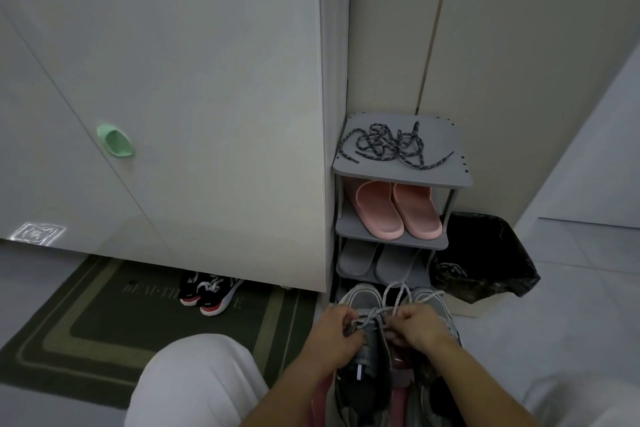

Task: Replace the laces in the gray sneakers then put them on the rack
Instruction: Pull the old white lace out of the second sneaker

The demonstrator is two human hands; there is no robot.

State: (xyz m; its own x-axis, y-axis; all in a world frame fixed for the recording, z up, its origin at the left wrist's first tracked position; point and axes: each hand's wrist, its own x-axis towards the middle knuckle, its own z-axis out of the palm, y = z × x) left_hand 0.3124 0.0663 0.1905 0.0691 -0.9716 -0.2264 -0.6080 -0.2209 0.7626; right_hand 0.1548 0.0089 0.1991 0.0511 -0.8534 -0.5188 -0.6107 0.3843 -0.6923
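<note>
Knee in white cloth at 7 o'clock, forearms at 6.

Obs: left hand and right hand sit over the sneakers on the floor at the foot of the rack. Each grip is closed tight, fingers curled round a strand of pale lace. Loops stand up toward 12 o'clock. Fingertips hidden, so I cannot tell which eyelet is being worked.

Dark laces lie in a loose tangle on the rack top, at 12 o'clock from the hands and well apart.

Risks (judgement):
- Pale lace is a flecked woven cord, so a hard pull through an eyelet may bind or fray the tip.
- Sneakers lie close together, so strands could cross between the two.
- Dark laces look knotted and one end lies near the shelf's front edge. Tugging one end may tighten the snarl or drag it off.

Materials: sneaker uppers gray mesh with a dark tongue. Rack is flat gray panels on thin posts. Pink slippers are smooth and rounded. Black bag at 3 o'clock is crinkled and glossy.
</note>
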